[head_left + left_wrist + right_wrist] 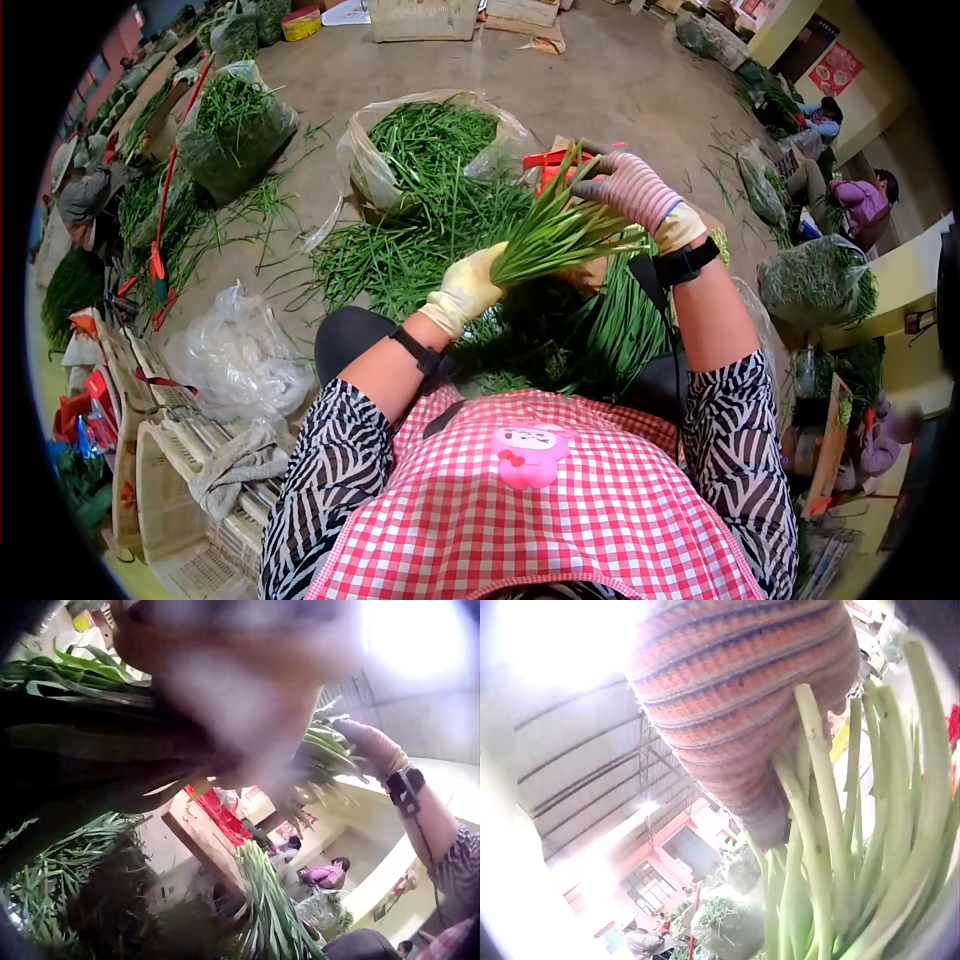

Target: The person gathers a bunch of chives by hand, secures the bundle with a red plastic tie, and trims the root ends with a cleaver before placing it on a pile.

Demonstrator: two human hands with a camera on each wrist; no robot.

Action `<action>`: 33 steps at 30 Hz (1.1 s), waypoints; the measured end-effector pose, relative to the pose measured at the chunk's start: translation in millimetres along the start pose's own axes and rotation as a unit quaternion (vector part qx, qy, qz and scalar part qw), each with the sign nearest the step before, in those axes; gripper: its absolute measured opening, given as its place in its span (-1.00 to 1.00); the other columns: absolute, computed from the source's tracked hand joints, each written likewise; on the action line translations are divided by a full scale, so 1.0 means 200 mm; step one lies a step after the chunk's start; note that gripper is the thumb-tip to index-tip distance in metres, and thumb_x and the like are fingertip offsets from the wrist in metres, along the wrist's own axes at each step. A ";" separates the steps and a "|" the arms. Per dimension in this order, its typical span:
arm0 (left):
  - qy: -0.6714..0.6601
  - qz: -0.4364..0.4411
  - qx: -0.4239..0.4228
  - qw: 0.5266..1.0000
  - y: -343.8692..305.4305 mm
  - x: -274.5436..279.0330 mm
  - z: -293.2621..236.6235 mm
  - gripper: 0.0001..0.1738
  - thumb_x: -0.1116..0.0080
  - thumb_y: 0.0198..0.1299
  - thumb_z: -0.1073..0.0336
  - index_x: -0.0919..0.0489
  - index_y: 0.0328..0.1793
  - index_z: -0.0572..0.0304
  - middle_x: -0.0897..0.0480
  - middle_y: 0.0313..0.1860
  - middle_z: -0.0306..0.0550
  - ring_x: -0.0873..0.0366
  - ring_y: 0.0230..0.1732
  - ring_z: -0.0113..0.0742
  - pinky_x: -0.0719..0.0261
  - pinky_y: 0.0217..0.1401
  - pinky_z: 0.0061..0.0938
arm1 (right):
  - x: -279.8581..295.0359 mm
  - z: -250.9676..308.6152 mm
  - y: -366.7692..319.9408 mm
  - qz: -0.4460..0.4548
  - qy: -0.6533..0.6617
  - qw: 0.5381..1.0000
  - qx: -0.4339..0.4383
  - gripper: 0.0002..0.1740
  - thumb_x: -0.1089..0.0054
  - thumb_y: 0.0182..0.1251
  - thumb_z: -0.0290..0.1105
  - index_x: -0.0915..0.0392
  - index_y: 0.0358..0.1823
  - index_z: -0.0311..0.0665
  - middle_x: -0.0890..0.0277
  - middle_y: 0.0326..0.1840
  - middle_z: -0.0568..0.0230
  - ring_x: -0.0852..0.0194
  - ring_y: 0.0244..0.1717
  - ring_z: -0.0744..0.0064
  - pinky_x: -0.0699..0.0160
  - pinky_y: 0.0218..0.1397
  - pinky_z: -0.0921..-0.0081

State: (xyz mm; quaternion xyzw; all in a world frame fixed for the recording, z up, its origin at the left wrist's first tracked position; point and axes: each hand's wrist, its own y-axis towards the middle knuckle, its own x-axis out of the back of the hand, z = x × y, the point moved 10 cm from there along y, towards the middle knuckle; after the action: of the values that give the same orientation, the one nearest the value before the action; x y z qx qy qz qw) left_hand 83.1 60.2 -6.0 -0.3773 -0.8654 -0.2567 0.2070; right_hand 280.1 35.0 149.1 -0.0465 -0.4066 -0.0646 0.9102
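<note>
A bunch of green stalks (560,235) is gripped near its lower end by my left hand (465,290), in a pale yellow glove. The pale stalk ends fan up and to the right. My right hand (635,190), in a striped glove with dark fingertips, is at the upper ends, its fingers spread apart. In the right wrist view, the striped hand (750,697) reaches down among the pale stalks (825,862), touching some. The left wrist view shows a blurred left hand (232,697) over the dark bunch; the right hand (367,746) is beyond it.
Loose greens (400,260) spill from an open plastic bag (362,165) ahead. More long stalks (625,325) lie below the right hand, near a wooden board (202,840). Crumpled clear plastic (240,350) and a pale crate (180,500) are at left. People sit at far right.
</note>
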 end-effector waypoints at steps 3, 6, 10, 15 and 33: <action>0.006 0.012 0.008 1.000 -0.01 0.00 -0.03 -0.51 -0.27 0.29 0.22 -0.59 0.36 -0.05 -0.74 0.06 0.12 -0.69 0.09 0.13 -0.65 0.12 -0.17 | 0.01 -0.04 -0.05 -0.014 -0.036 0.999 -0.027 -0.63 -0.45 0.31 -0.23 -0.78 0.04 -0.30 -0.69 0.26 -0.02 -0.72 0.12 0.11 -0.60 0.25 0.27; 0.007 0.044 0.019 0.999 0.01 -0.01 -0.04 -0.51 -0.27 0.29 0.22 -0.60 0.36 -0.05 -0.74 0.08 0.14 -0.71 0.08 0.12 -0.65 0.13 -0.20 | 0.02 -0.04 -0.05 -0.039 -0.159 0.986 0.015 -0.61 -0.42 0.31 -0.18 -0.77 0.01 -0.33 -0.73 0.08 -0.10 -0.71 0.03 0.11 -0.60 0.19 0.27; -0.028 0.080 0.047 0.995 0.01 -0.05 0.00 -0.54 -0.25 0.33 0.20 -0.60 0.36 -0.03 -0.74 0.11 0.10 -0.69 0.15 0.09 -0.64 0.18 -0.25 | 0.30 -0.24 -0.10 -0.199 0.016 0.978 -0.058 -0.55 -0.35 0.30 -0.11 -0.76 0.02 -0.32 -0.74 -0.18 -0.02 -0.67 -0.14 0.15 -0.60 0.11 0.29; -0.042 0.059 0.077 0.994 0.03 0.03 0.00 -0.53 -0.29 0.36 0.09 -0.62 0.31 0.14 -0.75 0.12 0.11 -0.71 0.15 0.02 -0.62 0.22 -0.29 | 0.92 -0.03 -0.55 -0.303 0.355 0.849 0.248 -0.72 -0.12 0.52 -0.37 -0.69 0.11 -0.31 -0.62 0.37 0.00 -0.49 0.47 0.10 -0.26 0.64 0.26; -0.469 0.070 0.166 0.864 0.11 0.01 -0.20 -0.58 -0.36 0.26 0.42 -0.61 0.25 0.31 -0.70 -0.03 -0.17 -0.64 -0.21 -0.39 -0.66 -0.11 -0.49 | -0.19 -0.31 -0.47 -0.085 0.155 0.978 -0.110 -0.54 -0.41 0.33 -0.04 -0.75 -0.12 -0.38 -0.76 -0.21 -0.08 -0.75 -0.13 0.03 -0.68 0.06 0.23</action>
State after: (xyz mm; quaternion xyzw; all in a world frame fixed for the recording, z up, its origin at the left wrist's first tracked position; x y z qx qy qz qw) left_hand 104.8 49.6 31.8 -0.4728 -0.8614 0.1133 -0.1468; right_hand 285.4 -63.7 82.5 -0.1011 -0.2538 -0.1924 0.9425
